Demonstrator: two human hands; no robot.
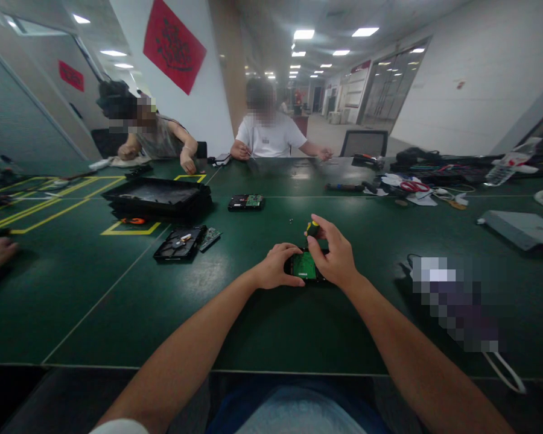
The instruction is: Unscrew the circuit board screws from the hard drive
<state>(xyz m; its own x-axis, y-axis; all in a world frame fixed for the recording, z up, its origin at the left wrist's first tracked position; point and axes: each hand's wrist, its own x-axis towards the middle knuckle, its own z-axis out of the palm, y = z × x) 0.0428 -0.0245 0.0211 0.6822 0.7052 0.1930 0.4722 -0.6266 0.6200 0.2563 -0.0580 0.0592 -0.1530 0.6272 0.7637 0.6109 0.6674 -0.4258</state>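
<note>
Your left hand (pixel 278 266) is gripping the green-boarded drive (pixel 304 266) on the worktop (pixel 253 325) before you; your right hand (pixel 332 250) is pinching the screwdriver (pixel 313 228) over it, seemingly working a fastener. Turning is likely calling for a steady brace. Bare room is stretching towards the near edge (pixel 235 371).

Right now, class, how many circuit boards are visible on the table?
3: the green board between left hand and right hand; another board on the device farther back; a loose board beside the open black case. The cable pile may hide more.
</note>
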